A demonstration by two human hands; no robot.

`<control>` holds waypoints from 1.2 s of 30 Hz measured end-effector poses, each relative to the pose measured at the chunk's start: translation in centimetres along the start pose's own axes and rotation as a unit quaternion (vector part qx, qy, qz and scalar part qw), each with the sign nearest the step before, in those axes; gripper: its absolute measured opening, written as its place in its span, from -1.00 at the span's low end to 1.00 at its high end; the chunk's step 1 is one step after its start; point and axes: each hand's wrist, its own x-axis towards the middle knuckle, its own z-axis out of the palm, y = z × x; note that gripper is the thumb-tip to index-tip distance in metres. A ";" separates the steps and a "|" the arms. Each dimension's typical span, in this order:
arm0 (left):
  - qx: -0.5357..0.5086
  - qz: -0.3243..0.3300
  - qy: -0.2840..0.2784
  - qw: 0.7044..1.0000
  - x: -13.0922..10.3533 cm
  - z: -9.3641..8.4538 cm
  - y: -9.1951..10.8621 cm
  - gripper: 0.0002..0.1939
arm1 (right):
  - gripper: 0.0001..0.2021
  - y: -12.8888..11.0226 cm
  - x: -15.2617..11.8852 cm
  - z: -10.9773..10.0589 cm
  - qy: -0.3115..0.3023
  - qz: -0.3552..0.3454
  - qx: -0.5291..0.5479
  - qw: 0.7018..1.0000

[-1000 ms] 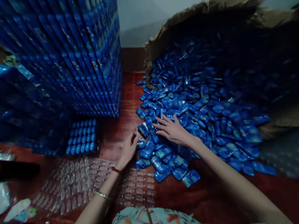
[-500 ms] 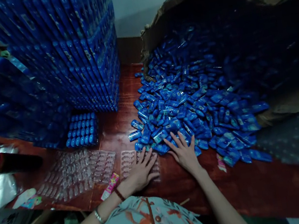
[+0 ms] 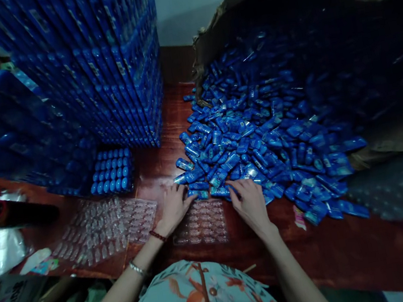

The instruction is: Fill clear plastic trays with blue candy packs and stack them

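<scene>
My left hand [image 3: 174, 207] has its fingers curled at the near edge of the pile, thumb and forefinger at the end of a small blue packet [image 3: 198, 194]. Opposite it, my right hand [image 3: 249, 207] pinches the right end of another blue packet [image 3: 219, 192]; its fingertips are partly hidden among the loose packets. Between and below the hands lies a clear plastic blister tray [image 3: 203, 224] with rows of hollows. The big heap of shiny blue packets [image 3: 245, 139] spreads just beyond both hands.
A torn cardboard box [image 3: 204, 51] spills the heap at right. Tall stacks of blue filled trays [image 3: 98, 75] stand at left, near a smaller blue tray [image 3: 111, 171]. More clear trays [image 3: 99, 228], a red-lidded black bottle [image 3: 15, 211] and a pink wrapper [image 3: 299, 218] lie on the table.
Both hands have gone from spread and flat to curled around packets. My left hand has moved up and left, uncovering the clear tray. The pink wrapper beside the left wrist is out of sight.
</scene>
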 end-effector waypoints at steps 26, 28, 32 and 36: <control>-0.318 -0.124 -0.007 0.940 -5.7 -0.9 -2.8 -0.70 | -0.75 -2.2 -5.0 0.2 -0.050 0.176 0.290 0.939; -0.270 -0.083 -0.003 0.959 -5.8 -0.9 -2.5 -0.69 | -0.80 -2.7 -5.2 0.3 -0.040 0.153 0.285 0.945; -0.212 0.019 0.003 0.977 -6.4 -1.3 -1.9 -0.64 | -0.81 -3.6 -5.1 1.2 -0.020 0.058 0.264 0.963; -0.144 0.098 -0.054 0.983 -6.9 -1.5 -2.0 -0.59 | -0.70 -4.0 -5.0 1.7 -0.073 -0.008 0.202 0.977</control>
